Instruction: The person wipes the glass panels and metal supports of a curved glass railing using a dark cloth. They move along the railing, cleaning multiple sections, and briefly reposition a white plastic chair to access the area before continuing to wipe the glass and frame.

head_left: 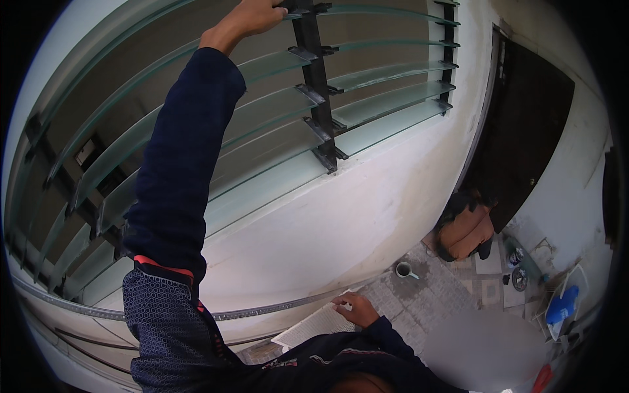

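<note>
Navy fabric sleeves (173,144) are noted nearest the viewer, the left arm raised steeply, the right lowered. Right hand (354,309) is low beside the body, fingers curled into a narrow shape, over a white, finely patterned flat panel (314,325); contact or grip could not be established. Left hand (252,18) is at full reach, fingertips at the black louvre upright (317,88) and its uppermost visible clip; whether anything is pinched cannot be told. Greenish clear glass louvre slats (386,77) lie directly ahead, tilted in their clips to either side of the upright, above an off-white painted wall (327,219). Recommended practice, in this inspector's judgement: keep finger pressure light and close to the clips, avoid running skin along the glass edges, and stand nearer rather than overreach. Farther off, a small pale mug (403,269) with a handle rests on the grey tiled floor (436,295), with a blue object (562,304) toward the right and a dark brown door (524,124) behind. Limitations: the upper frame edge crops the left hand and window top; the slats' far ends bend into the dark lens rim; a brown-and-black bulk (465,229) near the door is unidentifiable; a grey blur (485,350) masks the lower right.
</note>
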A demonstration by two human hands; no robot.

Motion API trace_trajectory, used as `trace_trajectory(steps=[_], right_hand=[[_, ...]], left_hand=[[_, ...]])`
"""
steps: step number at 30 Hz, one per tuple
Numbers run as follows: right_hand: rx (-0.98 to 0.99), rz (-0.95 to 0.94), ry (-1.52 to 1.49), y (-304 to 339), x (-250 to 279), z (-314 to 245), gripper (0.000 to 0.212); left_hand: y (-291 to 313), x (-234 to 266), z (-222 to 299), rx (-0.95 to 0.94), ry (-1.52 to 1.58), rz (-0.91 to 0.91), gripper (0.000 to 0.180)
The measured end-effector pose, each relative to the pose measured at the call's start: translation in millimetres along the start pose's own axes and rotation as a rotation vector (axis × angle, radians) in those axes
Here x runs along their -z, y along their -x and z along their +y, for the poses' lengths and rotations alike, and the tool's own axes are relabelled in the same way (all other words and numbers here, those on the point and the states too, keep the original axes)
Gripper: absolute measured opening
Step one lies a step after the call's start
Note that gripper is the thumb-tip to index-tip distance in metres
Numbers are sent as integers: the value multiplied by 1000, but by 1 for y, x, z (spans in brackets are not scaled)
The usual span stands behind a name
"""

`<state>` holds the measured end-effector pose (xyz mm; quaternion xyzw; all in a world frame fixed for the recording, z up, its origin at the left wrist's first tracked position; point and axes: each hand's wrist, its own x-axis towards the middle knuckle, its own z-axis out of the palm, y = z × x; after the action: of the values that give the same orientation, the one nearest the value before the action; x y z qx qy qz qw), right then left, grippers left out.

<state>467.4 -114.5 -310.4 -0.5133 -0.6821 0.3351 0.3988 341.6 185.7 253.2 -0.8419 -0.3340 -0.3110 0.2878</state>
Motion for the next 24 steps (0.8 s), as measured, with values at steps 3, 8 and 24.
trace_trajectory(steps=[3, 8, 24], right_hand=[[15, 0, 27, -3, 2, 1, 17], [57, -6, 4, -6, 3, 5, 17], [122, -229, -45, -23, -8, 9, 19]], left_hand=[[3, 4, 5, -163, 171, 107, 32], [13, 33, -8, 54, 386, -102, 28], [79, 33, -2, -112, -25, 136, 28]])
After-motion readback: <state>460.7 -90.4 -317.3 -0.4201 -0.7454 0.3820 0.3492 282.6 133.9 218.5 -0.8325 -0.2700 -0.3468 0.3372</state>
